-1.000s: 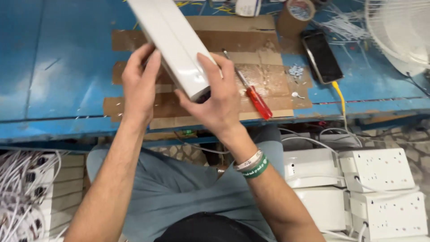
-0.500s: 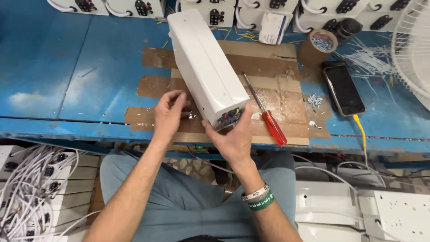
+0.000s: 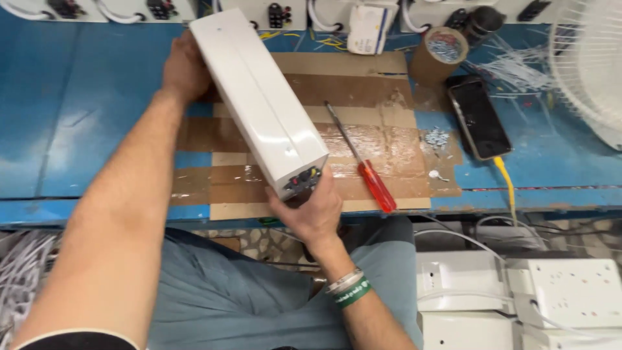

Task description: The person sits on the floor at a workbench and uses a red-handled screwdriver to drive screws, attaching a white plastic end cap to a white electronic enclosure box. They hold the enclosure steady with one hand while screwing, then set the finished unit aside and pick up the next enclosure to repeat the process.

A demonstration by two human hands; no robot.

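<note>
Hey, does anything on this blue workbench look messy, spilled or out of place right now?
Yes. Small screws lie scattered loose on the taped cardboard mat beside the phone, though a tape roll behind holds more. The long white box sits askew, held by both hands.

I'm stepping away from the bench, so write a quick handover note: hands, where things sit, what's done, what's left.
Left hand grips the far end of the long white plastic box; right hand holds its near end, where dark sockets show.
The box is tilted over the taped cardboard mat on the blue bench.
Red-handled screwdriver lies untouched on the mat, right of the box; loose small screws sit beyond it.
Done: box closed along its seam.
Left: cannot tell whether screws are fitted.
</note>
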